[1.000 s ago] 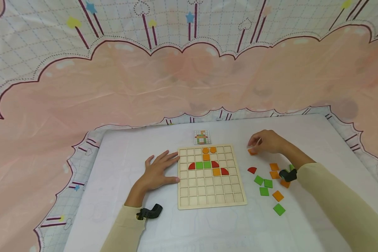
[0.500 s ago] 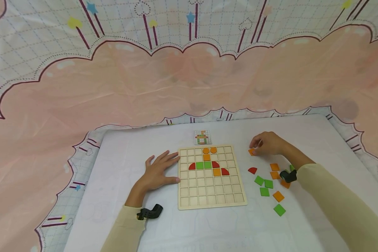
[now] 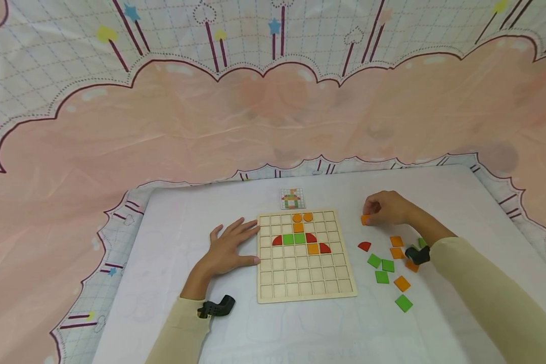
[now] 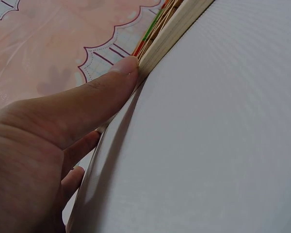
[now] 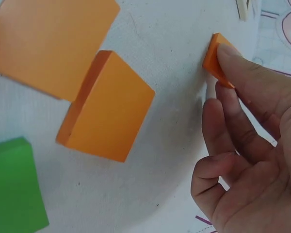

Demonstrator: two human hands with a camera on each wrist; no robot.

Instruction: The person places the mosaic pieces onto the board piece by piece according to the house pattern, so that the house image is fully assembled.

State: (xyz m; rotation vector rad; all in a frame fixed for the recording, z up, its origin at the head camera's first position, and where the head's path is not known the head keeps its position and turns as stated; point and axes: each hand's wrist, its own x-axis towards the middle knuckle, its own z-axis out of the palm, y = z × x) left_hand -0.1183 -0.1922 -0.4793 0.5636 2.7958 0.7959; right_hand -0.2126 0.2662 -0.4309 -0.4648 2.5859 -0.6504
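Note:
My left hand lies spread at the left side of the wooden grid board, its thumb and fingertips against the edge. In the left wrist view, the thumb presses the board's side. Right of the board, my right hand pinches an orange square tile between thumb and fingers. That tile stands tilted in the right wrist view, the other fingers loosely curled below. On the board sit two orange round pieces, orange squares, green squares and red quarter-round pieces.
A small pattern card lies behind the board. Right of the board, loose green tiles, orange tiles and one red quarter-round piece are scattered on the white table. A patterned cloth hangs behind the table.
My right hand has shifted slightly right with the orange tile, which has turned between its fingers. The left hand and the pieces on the board stay as they were.

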